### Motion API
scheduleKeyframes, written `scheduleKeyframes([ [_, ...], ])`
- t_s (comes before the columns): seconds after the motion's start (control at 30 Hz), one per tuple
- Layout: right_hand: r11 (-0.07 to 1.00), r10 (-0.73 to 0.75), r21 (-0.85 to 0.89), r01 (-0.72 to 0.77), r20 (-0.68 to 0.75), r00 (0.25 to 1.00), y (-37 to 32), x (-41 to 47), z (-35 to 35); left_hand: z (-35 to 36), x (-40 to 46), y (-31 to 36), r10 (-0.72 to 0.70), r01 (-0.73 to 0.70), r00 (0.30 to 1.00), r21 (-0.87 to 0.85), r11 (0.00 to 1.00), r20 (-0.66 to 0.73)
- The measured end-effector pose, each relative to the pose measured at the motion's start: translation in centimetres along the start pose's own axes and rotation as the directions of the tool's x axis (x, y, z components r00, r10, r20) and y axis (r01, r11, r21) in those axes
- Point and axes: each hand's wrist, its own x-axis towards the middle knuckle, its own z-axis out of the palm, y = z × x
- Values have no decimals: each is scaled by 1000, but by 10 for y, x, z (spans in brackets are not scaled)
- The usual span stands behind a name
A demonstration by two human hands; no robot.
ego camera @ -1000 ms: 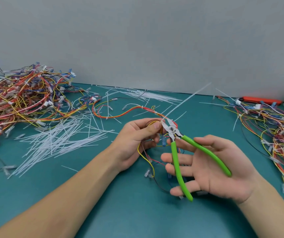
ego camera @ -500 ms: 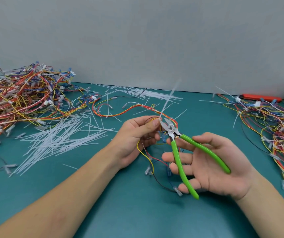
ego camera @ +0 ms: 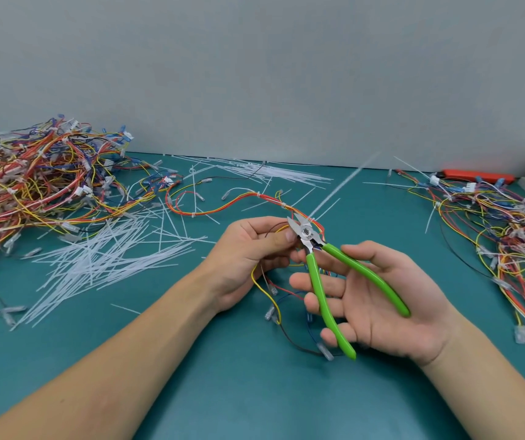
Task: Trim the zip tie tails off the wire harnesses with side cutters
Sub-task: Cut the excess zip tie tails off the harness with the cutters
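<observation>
Zip tie tail [ego camera: 343, 188] between open side cutters [ego camera: 310, 236], harness [ego camera: 223, 204] pinched by left fingers [ego camera: 281, 238]

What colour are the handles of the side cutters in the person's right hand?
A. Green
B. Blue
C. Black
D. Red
A: the side cutters lying across the right hand have two bright green handles, with bare metal only at the head.

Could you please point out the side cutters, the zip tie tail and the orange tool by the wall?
side cutters [ego camera: 306, 232]: head view, pivot.
zip tie tail [ego camera: 340, 188]: head view, blurred mid-length.
orange tool [ego camera: 477, 176]: head view, body.
</observation>
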Motion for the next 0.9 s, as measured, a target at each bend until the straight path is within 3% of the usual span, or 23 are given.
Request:
scheduleKeyframes([
  [0.3, 1000, 5, -4, -5, 13, 1000, 0, 1, 0, 2, -1, 1, -4, 4, 1000, 16, 1000, -16],
  [0.6, 996, -47, -84, 39, -98, 994, 3, 5, 3, 2, 1, 2, -14, 14, 999, 15, 1000, -44],
  [0.9, 990, -69, -129, 55, -105, 992, 4, 5, 4, 3, 1, 3, -19, 20, 998, 24, 999, -53],
])
